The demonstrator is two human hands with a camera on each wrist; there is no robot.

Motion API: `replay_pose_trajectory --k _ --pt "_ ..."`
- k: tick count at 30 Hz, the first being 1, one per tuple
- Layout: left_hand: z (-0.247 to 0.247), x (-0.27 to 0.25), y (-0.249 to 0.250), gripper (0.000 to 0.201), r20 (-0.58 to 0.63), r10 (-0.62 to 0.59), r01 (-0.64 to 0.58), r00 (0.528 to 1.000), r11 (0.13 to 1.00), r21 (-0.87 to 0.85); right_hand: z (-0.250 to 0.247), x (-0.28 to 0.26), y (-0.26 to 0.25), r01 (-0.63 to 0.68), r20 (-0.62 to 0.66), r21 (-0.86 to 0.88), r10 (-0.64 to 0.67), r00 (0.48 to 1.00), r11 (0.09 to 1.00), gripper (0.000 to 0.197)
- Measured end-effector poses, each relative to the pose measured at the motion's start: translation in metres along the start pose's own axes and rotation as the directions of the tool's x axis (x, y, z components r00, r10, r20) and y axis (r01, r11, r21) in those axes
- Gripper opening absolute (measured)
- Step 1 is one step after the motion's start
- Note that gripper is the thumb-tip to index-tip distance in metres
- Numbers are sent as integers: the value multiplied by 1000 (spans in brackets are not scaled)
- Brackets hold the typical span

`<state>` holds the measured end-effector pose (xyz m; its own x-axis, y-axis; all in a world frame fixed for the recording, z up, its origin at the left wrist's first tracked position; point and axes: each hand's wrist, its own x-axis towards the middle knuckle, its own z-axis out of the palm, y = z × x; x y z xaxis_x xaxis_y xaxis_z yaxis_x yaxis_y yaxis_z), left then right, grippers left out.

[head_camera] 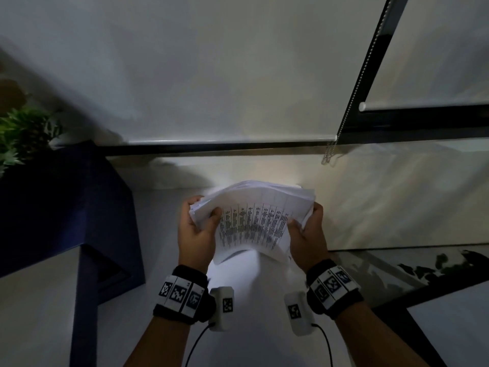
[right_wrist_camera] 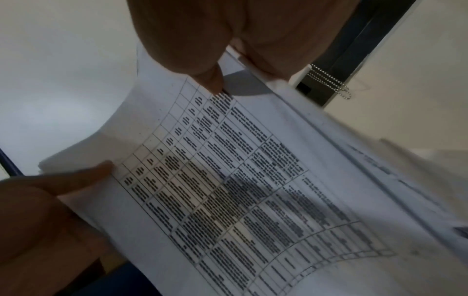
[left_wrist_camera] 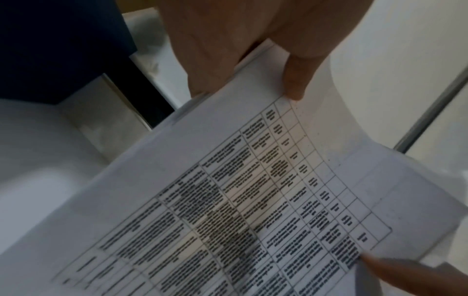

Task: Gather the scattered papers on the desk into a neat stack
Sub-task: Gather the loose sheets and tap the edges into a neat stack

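papers: stack of papers (head_camera: 254,218) held in the air above the white desk (head_camera: 39,308), centre of head view; top sheet carries a printed table, text too blurred to read; stack bowed upward, sheet edges uneven and fanned at 1 o'clock
left hand: left hand (head_camera: 197,231) grips the stack's 9 o'clock edge; thumb on top of the table sheet, fingers curled underneath; wrist band with markers
right hand: right hand (head_camera: 308,234) grips the 3 o'clock edge; thumb on top, fingers wrapped under; same kind of band
surroundings: dark blue box (head_camera: 66,207) at 9 o'clock, near the stack, apart from it; green plant (head_camera: 23,133) at 10 o'clock; roller blind (head_camera: 211,75) at 12 o'clock; bead chain (head_camera: 330,152) hangs at 1 o'clock
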<state>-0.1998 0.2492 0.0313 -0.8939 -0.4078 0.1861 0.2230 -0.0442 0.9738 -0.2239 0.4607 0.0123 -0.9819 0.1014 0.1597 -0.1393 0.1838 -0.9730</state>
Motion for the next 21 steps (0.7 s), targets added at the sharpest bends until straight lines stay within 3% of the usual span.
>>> replay_pose_trajectory --k 4,11,19,21 --pt "-7 9 -1 30 26 2 -3 1000 1000 26 -7 1 7 -54 16 42 54 998 998 53" --pt "-4 9 -3 27 29 -5 7 1000 998 -66 -5 0 7 33 -42 37 -31 999 999 43" --pt "-16 17 -14 41 158 -61 67 986 997 -28 -26 -1 28 -26 -7 -80 25 1000 996 47" --pt "-15 20 -14 30 159 -60 65 986 997 -30 -28 1 28 -33 -1 -42 33 999 999 51"
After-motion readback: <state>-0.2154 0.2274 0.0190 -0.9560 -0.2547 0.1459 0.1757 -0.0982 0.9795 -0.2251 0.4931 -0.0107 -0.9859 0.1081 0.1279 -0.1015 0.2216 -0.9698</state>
